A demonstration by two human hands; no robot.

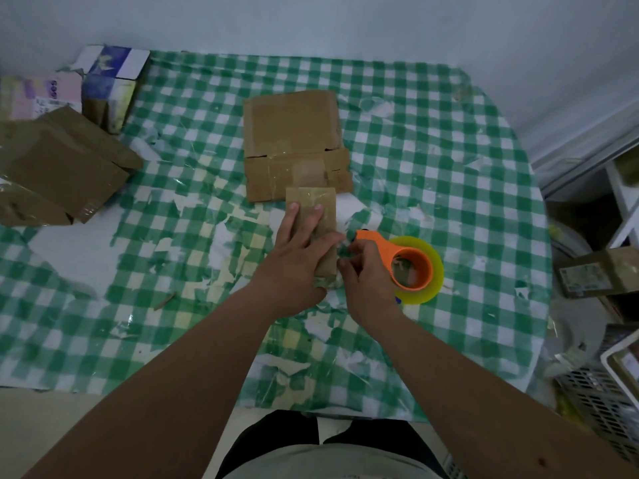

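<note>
A small brown cardboard box (316, 202), wrapped in shiny clear tape, lies on the green checked tablecloth (432, 167). My left hand (297, 254) rests flat on top of it, fingers straight, pressing it down. My right hand (366, 274) is just right of the box, its fingers curled round the handle of an orange tape dispenser (409, 262). The dispenser carries a roll of yellowish clear tape (434, 271). Its front end touches the box's right side near my left thumb.
A larger flat cardboard box (294, 143) lies just beyond the small one. More brown boxes (58, 167) and printed cartons (110, 81) are stacked at the far left. A taped package (594, 271) and a plastic crate (601, 392) stand off the table's right edge.
</note>
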